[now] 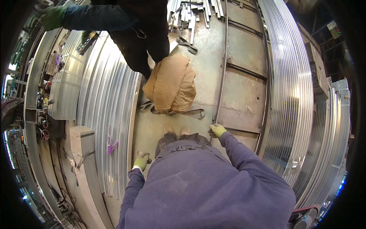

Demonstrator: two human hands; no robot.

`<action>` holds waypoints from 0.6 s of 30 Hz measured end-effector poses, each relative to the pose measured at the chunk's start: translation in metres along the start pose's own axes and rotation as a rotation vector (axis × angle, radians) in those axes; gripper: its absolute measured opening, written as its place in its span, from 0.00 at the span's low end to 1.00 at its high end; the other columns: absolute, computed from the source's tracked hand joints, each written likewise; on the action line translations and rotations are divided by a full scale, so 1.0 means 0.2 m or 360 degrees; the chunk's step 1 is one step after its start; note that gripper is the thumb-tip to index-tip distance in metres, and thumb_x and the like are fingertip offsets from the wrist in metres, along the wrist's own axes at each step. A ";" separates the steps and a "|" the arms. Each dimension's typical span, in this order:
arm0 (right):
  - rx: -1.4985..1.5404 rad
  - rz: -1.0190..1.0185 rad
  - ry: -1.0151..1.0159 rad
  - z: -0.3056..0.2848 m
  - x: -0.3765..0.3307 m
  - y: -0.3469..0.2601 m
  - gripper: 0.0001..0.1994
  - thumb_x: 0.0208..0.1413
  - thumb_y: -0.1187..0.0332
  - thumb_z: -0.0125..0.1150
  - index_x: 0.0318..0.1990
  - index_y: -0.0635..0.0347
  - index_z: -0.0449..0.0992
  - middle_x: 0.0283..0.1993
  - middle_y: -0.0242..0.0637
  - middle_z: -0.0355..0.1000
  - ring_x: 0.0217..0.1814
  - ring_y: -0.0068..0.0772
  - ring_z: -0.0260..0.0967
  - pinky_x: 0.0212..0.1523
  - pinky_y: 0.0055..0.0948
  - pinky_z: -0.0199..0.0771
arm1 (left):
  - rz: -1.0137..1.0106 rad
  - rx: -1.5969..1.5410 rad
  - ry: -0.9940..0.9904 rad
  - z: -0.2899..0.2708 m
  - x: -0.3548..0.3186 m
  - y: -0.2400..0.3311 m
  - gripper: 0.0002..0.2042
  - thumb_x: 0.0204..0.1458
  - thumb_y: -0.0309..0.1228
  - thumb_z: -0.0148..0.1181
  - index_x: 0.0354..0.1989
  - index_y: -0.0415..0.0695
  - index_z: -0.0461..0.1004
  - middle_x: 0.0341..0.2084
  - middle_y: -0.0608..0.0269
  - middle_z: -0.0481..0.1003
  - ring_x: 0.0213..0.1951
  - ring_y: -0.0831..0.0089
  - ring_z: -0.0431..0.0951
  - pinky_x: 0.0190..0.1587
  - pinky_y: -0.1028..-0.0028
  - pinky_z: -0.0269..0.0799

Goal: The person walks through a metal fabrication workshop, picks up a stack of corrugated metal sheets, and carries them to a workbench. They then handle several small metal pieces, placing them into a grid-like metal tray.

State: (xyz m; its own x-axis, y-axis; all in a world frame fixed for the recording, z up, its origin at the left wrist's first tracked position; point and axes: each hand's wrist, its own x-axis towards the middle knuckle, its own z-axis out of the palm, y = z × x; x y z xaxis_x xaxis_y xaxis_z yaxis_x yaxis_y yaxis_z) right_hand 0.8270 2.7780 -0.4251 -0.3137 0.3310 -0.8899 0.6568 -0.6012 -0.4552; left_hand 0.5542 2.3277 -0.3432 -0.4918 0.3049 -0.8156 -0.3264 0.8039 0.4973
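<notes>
My left hand (142, 161), in a yellow-green glove, hangs beside my left thigh near a long stack of metal lengths (108, 114). Its fingers are loosely bent and apart, and I see nothing held. On the other side, my right hand (217, 130) wears the same kind of glove. It is beside the dark edge of a steel frame (244, 128), fingers slightly curled with nothing visible in them; whether they touch the frame I cannot tell. Ahead of my feet is a bulky tan cloth bundle (171, 84), with a dark strap (196, 113) along its near side.
A co-worker in dark clothing (146, 26) stands beyond, one green-gloved hand (52, 18) out to the left. Shiny metal lengths (289, 76) run along the right. A strapped long bundle (82, 145) lies at left. Short metal pieces (187, 13) litter the far floor.
</notes>
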 end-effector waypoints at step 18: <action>0.0182 0.0017 0.0168 -0.18 -0.02 0.26 0.21 0.68 0.51 0.59 0.58 0.56 0.77 0.43 0.38 0.81 0.37 0.36 0.80 0.38 0.39 0.81 | 0.0200 0.0262 0.0036 0.02 0.14 0.26 0.22 0.65 0.40 0.55 0.58 0.36 0.80 0.39 0.55 0.84 0.39 0.70 0.82 0.45 0.69 0.77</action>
State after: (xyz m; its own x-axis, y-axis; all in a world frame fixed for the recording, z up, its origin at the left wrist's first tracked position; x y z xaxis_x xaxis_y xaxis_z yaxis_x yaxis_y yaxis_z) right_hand 0.8874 2.7720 -0.4438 -0.2296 0.3950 -0.8895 0.5756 -0.6819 -0.4514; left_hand 0.5274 2.3801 -0.3422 -0.5388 0.3980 -0.7425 -0.1259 0.8334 0.5381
